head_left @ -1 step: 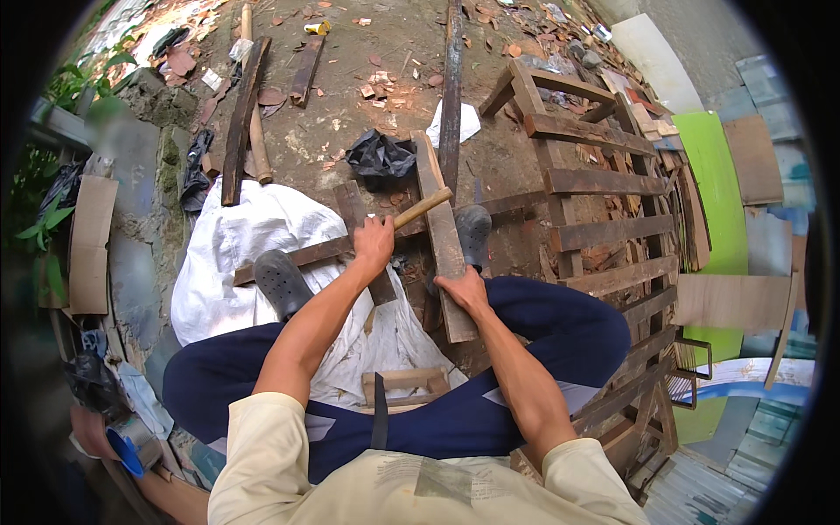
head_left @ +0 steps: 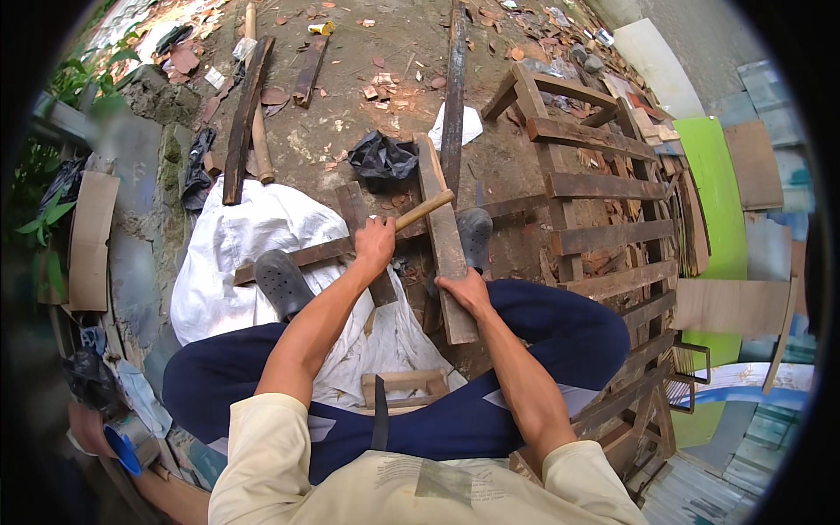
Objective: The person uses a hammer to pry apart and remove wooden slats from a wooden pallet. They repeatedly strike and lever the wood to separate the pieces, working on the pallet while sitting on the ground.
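My left hand [head_left: 374, 242] is closed around one end of a round wooden tool handle [head_left: 425, 210]. The handle slants up to the right, its free end over a wooden plank [head_left: 444, 241]; any tool head is hidden by the hand. Lower down, my right hand [head_left: 466, 292] grips this plank near its close end, fingers wrapped round the edge. The plank points away from me between my shoes. Left of it, crossed boards [head_left: 319, 252] lie partly on a white sack [head_left: 249, 223], beneath and beside my left hand.
A slatted wooden pallet [head_left: 604, 185] stands along my right. Ahead lie a black plastic bag [head_left: 382, 157], a long dark beam [head_left: 453, 96] and another dark board [head_left: 247, 122]. On the left runs a rough concrete wall [head_left: 140, 210]. A small wooden frame [head_left: 404, 381] sits between my legs.
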`<state>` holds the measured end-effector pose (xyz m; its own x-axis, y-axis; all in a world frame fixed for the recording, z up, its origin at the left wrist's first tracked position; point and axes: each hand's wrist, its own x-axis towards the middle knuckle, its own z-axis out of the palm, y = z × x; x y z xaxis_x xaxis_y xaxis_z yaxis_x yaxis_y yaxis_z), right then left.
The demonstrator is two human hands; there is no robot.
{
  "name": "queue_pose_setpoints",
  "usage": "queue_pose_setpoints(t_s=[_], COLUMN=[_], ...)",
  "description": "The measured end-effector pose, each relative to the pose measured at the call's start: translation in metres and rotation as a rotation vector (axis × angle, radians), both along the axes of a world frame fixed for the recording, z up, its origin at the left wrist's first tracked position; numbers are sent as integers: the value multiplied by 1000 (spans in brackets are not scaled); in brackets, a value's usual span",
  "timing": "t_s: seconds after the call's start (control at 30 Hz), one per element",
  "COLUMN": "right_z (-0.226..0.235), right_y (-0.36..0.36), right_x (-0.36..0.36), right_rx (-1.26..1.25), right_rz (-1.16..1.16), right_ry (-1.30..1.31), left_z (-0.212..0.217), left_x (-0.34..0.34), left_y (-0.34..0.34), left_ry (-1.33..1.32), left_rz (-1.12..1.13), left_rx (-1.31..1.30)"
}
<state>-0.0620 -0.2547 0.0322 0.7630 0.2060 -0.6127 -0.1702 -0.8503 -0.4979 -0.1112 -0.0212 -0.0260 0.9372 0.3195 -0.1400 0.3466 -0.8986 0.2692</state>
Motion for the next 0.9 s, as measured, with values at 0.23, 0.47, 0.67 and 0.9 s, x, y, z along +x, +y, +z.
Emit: queue_pose_setpoints(t_s=[0.23, 0.47, 0.67, 0.9], right_z=[82, 75, 4, 28], right_y=[19, 15, -11, -15], right_x=[62, 78, 15, 22], right_rx=[236, 60, 79, 376], right_rz=[-122, -17, -24, -325], right_ry=[525, 341, 60, 242], left_z=[1, 4, 8, 10], left_x=[-1, 5, 6, 4], left_y=[13, 40, 40, 46], left_ry=[-73, -40, -73, -109], left_rz=[-17, -179, -175, -165], left_rx=[-66, -137, -155, -178])
